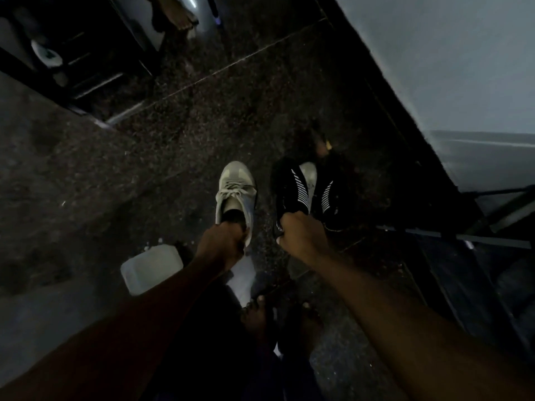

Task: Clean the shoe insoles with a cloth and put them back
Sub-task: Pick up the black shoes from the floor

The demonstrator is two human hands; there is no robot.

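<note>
left hand (223,244): fingertips hidden in white sneaker (236,192) heel opening | right hand (301,235): grip on black shoe (289,195) dim, fingers out of sight | pale strip (309,180) in it: unidentifiable | dark heap (320,141) behind it: too murky to tell | jug (150,267): corner covered by forearm (173,290) | foot (181,18): cut by top edge

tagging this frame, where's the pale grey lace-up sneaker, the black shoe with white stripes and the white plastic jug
pale grey lace-up sneaker (236,190): head view, on the laces
black shoe with white stripes (299,191): head view, on the striped side
white plastic jug (150,269): head view, on its flat side
</note>
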